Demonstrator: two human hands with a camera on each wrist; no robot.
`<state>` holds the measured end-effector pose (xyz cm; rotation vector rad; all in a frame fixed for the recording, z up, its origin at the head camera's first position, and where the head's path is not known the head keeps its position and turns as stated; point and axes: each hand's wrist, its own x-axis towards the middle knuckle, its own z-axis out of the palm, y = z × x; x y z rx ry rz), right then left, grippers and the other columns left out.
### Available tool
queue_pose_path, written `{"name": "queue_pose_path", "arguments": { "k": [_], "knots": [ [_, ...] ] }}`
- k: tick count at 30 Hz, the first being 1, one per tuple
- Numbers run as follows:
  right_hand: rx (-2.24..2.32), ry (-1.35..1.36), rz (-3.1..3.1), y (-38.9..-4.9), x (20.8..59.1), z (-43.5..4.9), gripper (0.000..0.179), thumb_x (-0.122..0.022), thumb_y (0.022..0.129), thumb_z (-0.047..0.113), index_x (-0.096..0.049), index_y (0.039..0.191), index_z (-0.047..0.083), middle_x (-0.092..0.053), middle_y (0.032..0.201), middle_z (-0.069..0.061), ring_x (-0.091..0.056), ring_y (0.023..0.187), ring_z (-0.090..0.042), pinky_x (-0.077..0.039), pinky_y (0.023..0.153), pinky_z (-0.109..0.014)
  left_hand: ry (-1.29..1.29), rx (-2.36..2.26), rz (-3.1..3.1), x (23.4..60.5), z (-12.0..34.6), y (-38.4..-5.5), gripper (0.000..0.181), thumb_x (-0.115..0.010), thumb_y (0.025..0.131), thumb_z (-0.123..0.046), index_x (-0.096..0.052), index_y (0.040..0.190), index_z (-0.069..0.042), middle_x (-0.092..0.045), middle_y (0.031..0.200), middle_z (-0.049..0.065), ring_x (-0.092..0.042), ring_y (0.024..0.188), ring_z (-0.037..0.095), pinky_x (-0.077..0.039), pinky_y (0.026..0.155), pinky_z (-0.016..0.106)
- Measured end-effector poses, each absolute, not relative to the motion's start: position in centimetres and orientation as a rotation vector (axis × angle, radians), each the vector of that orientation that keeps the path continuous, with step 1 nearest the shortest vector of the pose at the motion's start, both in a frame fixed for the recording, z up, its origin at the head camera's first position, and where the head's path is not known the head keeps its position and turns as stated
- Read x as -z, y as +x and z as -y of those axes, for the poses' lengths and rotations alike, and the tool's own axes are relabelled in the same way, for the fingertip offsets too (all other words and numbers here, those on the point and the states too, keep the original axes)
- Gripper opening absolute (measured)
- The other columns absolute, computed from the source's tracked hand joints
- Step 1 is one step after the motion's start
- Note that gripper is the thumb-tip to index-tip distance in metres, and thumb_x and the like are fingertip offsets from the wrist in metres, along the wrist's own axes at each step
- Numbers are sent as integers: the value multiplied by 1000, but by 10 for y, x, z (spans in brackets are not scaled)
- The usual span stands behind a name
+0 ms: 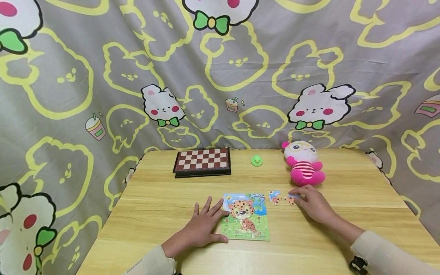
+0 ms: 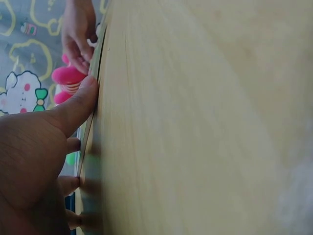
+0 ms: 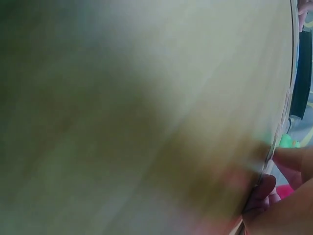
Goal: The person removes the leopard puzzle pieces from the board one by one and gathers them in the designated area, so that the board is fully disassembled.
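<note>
Head view, puzzle: I see the leopard puzzle (image 1: 245, 219) flat on the table (image 1: 144, 214), between the hands.
Head view, left hand: the left hand (image 1: 203, 227) has its fingers spread, their tips at the puzzle's left edge, gripping nothing.
Head view, loose pieces: right of the puzzle lie the sky piece (image 1: 274, 194) and, just beside it, the spotted piece (image 1: 290, 200).
Head view, right hand: the right hand (image 1: 315, 205) seems to pinch the spotted piece between thumb and bent finger.
Left wrist view, left thumb: I see it stretched out low along the tabletop.
Right wrist view, right fingers: bent, down at the surface; the piece is too edge-on to make out.
Step in hand: I judge it to be positioning the spotted piece.
Next move: I think it calls for matching its edge to the sky piece.
</note>
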<state>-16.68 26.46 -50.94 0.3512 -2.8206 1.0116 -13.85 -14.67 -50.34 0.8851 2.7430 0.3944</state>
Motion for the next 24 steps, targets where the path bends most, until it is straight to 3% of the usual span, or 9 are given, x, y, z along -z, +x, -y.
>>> {"name": "queue_pose_path", "arguments": {
  "k": [11, 24],
  "knots": [
    [-973, 358, 2835, -167, 505, -264, 23, -80, 86, 1, -78, 108, 6, -64, 94, -3, -47, 73, -12, -43, 65, -27, 891, -389, -2748, 503, 146, -139, 82, -61, 85, -75, -44, 153, -33, -14, 173, 4, -7, 156, 48, -11, 111, 83],
    [-949, 370, 2835, -171, 506, -263, 21, -79, 85, 0, -79, 105, 6, -69, 99, -3, -53, 80, -15, -47, 71, -31, 897, -391, -2747, 504, 147, -139, 83, -60, 85, -76, -43, 154, -33, -14, 174, 3, -7, 156, 48, -12, 111, 83]
  ]
}}
